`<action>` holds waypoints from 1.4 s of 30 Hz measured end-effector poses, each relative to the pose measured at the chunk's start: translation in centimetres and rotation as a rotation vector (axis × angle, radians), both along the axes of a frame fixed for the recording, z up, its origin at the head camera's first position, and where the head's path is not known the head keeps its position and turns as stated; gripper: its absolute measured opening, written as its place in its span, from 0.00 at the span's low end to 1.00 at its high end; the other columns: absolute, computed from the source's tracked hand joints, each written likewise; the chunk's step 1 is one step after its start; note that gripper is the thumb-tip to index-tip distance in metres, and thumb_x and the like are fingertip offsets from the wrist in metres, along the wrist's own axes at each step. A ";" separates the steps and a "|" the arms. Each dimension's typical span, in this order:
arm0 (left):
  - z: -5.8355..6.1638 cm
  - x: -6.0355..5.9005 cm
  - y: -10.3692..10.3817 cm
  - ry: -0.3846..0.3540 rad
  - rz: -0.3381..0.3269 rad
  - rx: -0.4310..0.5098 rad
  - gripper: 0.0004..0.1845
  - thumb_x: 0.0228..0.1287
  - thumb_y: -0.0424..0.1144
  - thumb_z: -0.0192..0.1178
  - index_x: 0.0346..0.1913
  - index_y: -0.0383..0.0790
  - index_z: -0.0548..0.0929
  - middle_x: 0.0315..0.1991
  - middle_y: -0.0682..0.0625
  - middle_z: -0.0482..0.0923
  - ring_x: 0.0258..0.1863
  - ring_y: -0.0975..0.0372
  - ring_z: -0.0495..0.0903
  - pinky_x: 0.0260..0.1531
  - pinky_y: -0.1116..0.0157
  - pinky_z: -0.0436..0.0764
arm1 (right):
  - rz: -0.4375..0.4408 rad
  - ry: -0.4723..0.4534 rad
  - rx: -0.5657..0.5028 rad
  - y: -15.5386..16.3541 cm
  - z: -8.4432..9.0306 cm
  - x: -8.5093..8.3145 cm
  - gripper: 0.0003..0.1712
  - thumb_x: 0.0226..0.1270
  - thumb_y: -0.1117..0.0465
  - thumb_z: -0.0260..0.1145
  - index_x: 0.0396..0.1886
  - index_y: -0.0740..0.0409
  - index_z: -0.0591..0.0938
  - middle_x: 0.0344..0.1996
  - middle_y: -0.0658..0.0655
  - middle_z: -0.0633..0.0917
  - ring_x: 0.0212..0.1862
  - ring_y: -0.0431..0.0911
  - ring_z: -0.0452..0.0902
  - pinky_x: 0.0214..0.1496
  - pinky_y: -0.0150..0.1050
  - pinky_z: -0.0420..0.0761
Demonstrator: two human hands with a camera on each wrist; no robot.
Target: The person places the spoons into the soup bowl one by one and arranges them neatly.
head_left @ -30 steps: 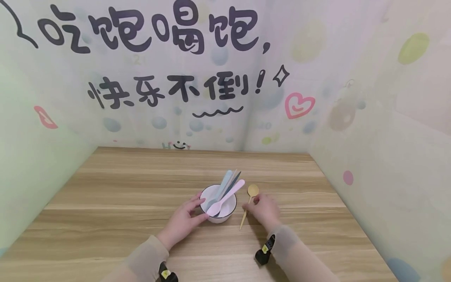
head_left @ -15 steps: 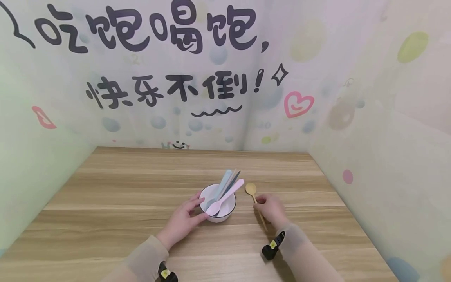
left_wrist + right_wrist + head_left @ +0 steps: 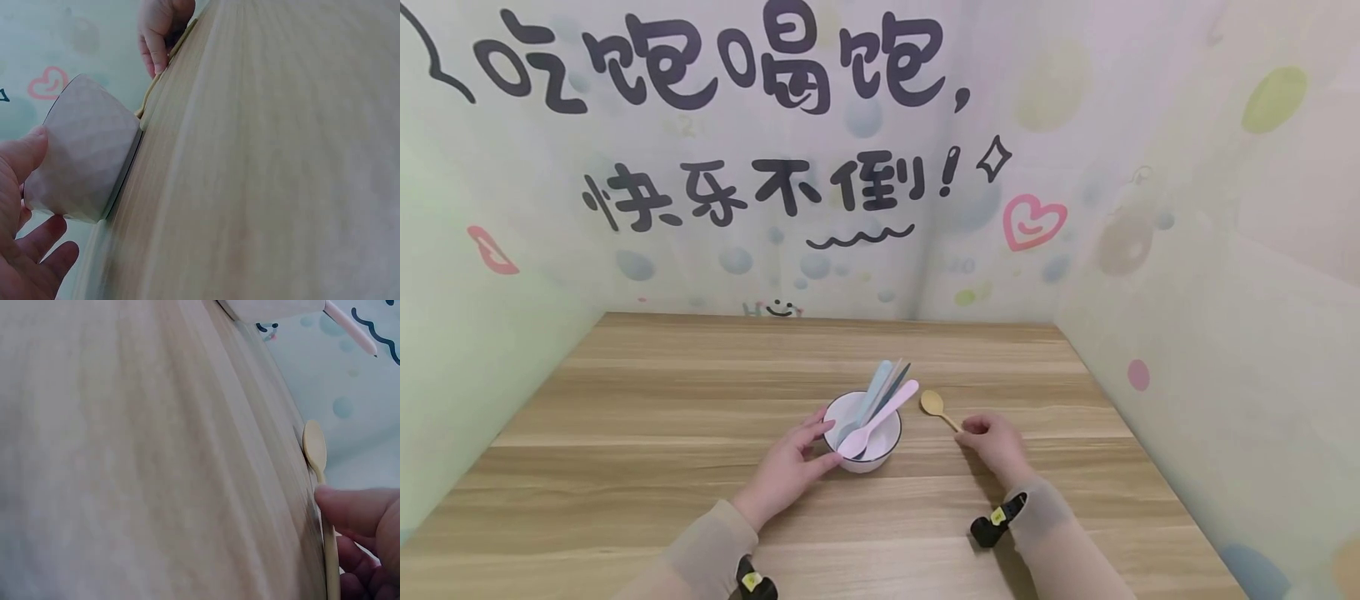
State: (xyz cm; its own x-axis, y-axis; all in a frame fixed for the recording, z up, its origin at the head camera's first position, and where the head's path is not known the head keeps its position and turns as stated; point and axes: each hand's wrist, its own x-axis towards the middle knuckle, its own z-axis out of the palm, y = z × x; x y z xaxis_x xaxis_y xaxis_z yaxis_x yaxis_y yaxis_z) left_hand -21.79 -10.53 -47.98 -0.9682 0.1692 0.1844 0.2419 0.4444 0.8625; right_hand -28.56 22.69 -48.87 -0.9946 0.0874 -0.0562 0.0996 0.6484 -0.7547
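Observation:
A white bowl (image 3: 863,467) with a dark rim stands mid-table. My left hand (image 3: 792,467) holds it from the left side, thumb and fingers spread around its wall. In the left wrist view, the bowl (image 3: 90,150) shows a faceted outer surface. Several utensils lean inside it: a pink spoon (image 3: 898,399), a light blue handle (image 3: 875,387), and thinner beige and dark ones behind. To the right, my right hand (image 3: 996,446) pinches a wooden spoon (image 3: 932,403) by its handle. In the right wrist view, the spoon (image 3: 315,445) lies low along the table, with the thumb on its handle.
The wood-grain table (image 3: 647,400) is enclosed by a back wall (image 3: 737,283) with black lettering and pale side walls. A black wrist camera (image 3: 997,520) sits at the right cuff, and another (image 3: 756,581) at the left.
My right hand has moved right and swung the wooden spoon's handle end rightward, so the spoon's head now points up-left toward the bowl. The left hand stays on the bowl.

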 end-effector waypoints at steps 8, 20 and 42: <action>-0.1 0.0 0.0 0.001 -0.002 0.005 0.30 0.57 0.43 0.70 0.62 0.35 0.77 0.71 0.45 0.61 0.68 0.50 0.64 0.61 0.48 0.71 | -0.027 -0.008 0.040 0.4 0.1 0.8 0.09 0.55 0.59 0.74 0.34 0.58 0.86 0.29 0.51 0.83 0.32 0.45 0.74 0.33 0.36 0.71; -0.2 -0.1 0.0 0.007 -0.005 0.008 0.30 0.58 0.43 0.69 0.62 0.35 0.77 0.72 0.46 0.61 0.67 0.50 0.65 0.60 0.49 0.72 | -0.068 0.022 0.080 0.3 -0.1 0.8 0.08 0.57 0.56 0.72 0.33 0.55 0.87 0.30 0.49 0.85 0.33 0.44 0.74 0.35 0.37 0.69; 0.0 -0.1 -0.1 0.001 -0.003 0.007 0.30 0.57 0.44 0.70 0.62 0.36 0.77 0.71 0.45 0.61 0.69 0.50 0.62 0.63 0.50 0.69 | -0.107 0.002 0.002 0.2 -0.2 0.9 0.08 0.58 0.58 0.72 0.34 0.57 0.87 0.31 0.52 0.85 0.35 0.47 0.74 0.35 0.37 0.69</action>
State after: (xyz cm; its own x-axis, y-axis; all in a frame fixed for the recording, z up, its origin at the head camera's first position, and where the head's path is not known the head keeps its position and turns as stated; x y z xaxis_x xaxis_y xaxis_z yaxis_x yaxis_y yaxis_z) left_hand -21.86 -10.59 -47.98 -0.9675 0.1710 0.1862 0.2439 0.4374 0.8655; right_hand -27.70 22.91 -49.10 -0.9797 0.1934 -0.0534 0.1666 0.6356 -0.7538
